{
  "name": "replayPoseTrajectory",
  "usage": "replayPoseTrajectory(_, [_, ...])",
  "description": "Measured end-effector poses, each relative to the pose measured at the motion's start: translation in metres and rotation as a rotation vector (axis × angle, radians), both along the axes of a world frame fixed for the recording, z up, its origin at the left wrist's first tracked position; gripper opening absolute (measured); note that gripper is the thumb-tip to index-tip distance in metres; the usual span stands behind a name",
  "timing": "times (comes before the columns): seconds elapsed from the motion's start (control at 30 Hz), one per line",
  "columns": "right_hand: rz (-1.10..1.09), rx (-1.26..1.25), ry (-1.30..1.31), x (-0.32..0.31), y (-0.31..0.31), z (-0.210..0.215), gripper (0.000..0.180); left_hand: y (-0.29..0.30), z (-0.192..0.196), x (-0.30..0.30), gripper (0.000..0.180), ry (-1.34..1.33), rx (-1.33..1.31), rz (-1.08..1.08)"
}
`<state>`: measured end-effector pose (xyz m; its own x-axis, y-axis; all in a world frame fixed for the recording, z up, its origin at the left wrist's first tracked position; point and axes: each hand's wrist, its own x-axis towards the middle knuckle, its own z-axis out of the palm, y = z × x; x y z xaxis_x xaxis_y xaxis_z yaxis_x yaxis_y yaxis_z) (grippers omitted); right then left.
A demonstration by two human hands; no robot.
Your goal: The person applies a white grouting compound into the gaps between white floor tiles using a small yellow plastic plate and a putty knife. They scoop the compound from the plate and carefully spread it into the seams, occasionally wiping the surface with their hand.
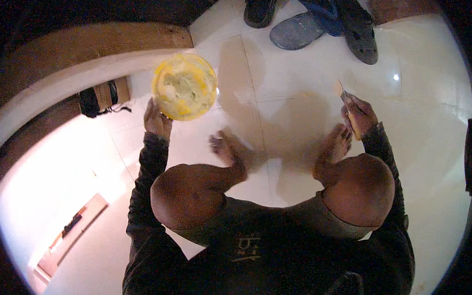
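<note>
My left hand [157, 119] grips the lower left rim of a round yellow dish [185, 87], its fingers partly hidden underneath. Pale greenish-white paste is smeared over the inside of the dish, and yellow shows through around it. On the right, my right hand [360, 114] is closed around a putty knife [356, 125] with a yellowish handle. Its thin blade points up and to the left, away from the fist, with something pale on or beside it. The hands are far apart, each out beyond one of my bent knees.
Dark footwear lies at the far side: a shoe [259, 8], a grey-blue slipper [298, 31] and a clog with holes [360, 40]. A brown wooden ledge [104, 46] runs along the left. My bare feet stand on pale floor tiles [278, 123]. A small yellowish smear marks the floor ahead.
</note>
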<state>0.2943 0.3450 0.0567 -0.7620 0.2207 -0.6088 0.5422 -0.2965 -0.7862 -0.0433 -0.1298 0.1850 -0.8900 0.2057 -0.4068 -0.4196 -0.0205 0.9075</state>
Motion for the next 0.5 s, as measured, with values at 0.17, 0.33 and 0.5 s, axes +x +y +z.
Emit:
replayPoseTrajectory(0.17, [-0.078, 0.15, -0.107, 0.07, -0.038, -0.034, 0.043, -0.012, -0.093, 0.027, 0.036, -0.089, 0.041, -0.235])
replayPoseTrajectory(0.33, [-0.168, 0.224, -0.382, 0.065, -0.074, 0.004, 0.036, -0.028, -0.145, -0.004, 0.045, -0.222, 0.035, -0.448])
replayPoseTrajectory(0.5, [-0.161, 0.473, -0.241, 0.061, -0.117, 0.017, 0.029, -0.029, -0.172, 0.004, 0.042, -0.358, 0.12, -0.447])
